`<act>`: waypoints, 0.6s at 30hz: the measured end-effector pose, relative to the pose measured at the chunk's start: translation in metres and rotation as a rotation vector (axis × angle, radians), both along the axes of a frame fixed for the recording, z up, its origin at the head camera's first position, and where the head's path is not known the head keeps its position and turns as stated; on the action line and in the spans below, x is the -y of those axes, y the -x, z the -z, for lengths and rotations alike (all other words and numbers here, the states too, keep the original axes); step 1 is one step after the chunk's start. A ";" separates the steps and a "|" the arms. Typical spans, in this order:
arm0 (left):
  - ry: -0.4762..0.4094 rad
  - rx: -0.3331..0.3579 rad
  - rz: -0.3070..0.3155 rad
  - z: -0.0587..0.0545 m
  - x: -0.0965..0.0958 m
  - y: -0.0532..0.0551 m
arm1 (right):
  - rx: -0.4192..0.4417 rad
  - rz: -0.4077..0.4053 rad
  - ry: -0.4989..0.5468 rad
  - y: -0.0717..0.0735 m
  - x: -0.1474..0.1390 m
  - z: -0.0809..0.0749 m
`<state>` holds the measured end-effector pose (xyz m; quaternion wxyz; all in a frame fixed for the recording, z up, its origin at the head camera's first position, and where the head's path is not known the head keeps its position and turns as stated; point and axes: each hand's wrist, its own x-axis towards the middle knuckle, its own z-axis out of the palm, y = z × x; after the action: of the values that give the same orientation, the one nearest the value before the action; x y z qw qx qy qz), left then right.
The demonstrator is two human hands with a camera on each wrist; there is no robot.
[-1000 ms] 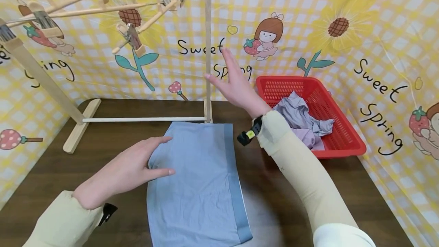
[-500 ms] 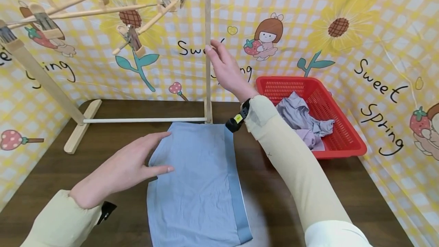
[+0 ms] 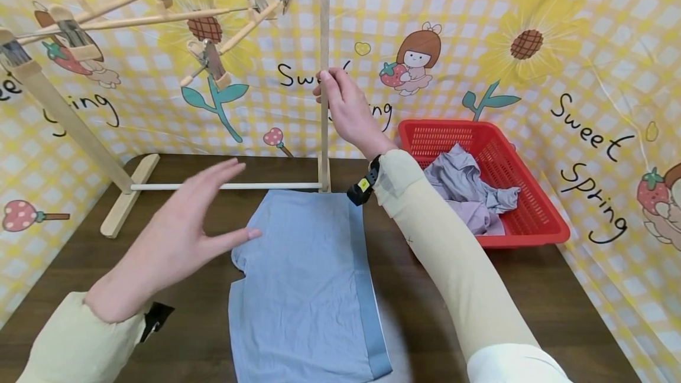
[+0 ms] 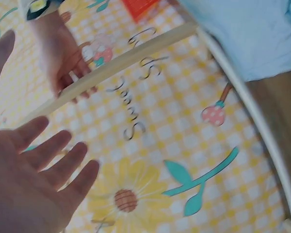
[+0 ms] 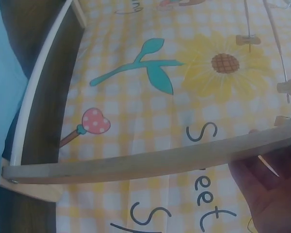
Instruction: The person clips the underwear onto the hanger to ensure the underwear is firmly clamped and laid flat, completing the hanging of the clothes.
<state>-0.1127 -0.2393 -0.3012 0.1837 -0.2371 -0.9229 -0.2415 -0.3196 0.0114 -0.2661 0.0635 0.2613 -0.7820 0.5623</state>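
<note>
My right hand (image 3: 348, 108) grips the upright wooden post (image 3: 325, 22) of a drying rack, thumb in front and fingertips showing on its far side. In the right wrist view, the hand's fingers (image 5: 262, 174) meet the post (image 5: 136, 165) near the right edge. My left hand (image 3: 172, 232) is held in the air with fingers spread from the thumb, holding nothing. Light blue boxer briefs (image 3: 308, 276) lie flat on the table at the rack's foot, their darker waistband to the right. The left thumb overlaps their left edge in the head view.
A red plastic basket (image 3: 537, 211) with crumpled lilac garments (image 3: 463, 179) stands at the right. Wooden bars with clips (image 3: 210, 64) hang at upper left. A white rod (image 3: 229, 186) joins the rack's feet on the dark table (image 3: 191, 336). Yellow checked cloth lines the back.
My right hand has moved left to the post and closed its fingers round it. The left hand has risen a little and shifted left, off the boxer briefs. The boxer briefs have not moved.
</note>
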 end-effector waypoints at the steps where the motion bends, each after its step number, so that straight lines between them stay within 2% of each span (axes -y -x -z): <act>1: -0.022 -0.042 0.001 -0.005 0.001 0.001 | -0.005 0.004 -0.001 0.000 0.000 0.000; 4: -0.077 -0.157 -0.012 -0.021 0.006 0.002 | -0.008 0.017 -0.003 0.002 0.000 0.002; 8: -0.123 -0.254 -0.050 -0.041 0.010 0.001 | -0.010 0.030 -0.003 0.002 0.001 0.003; 15: -0.182 -0.406 -0.108 -0.065 0.015 0.006 | 0.002 0.029 0.007 0.002 0.002 0.004; 18: -0.208 -0.415 -0.180 -0.082 0.026 0.007 | 0.005 0.023 0.008 0.002 0.003 0.005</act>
<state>-0.1194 -0.2654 -0.2196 0.4136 -0.1785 -0.8528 -0.2641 -0.3218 0.0087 -0.2707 0.0691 0.2506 -0.7828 0.5654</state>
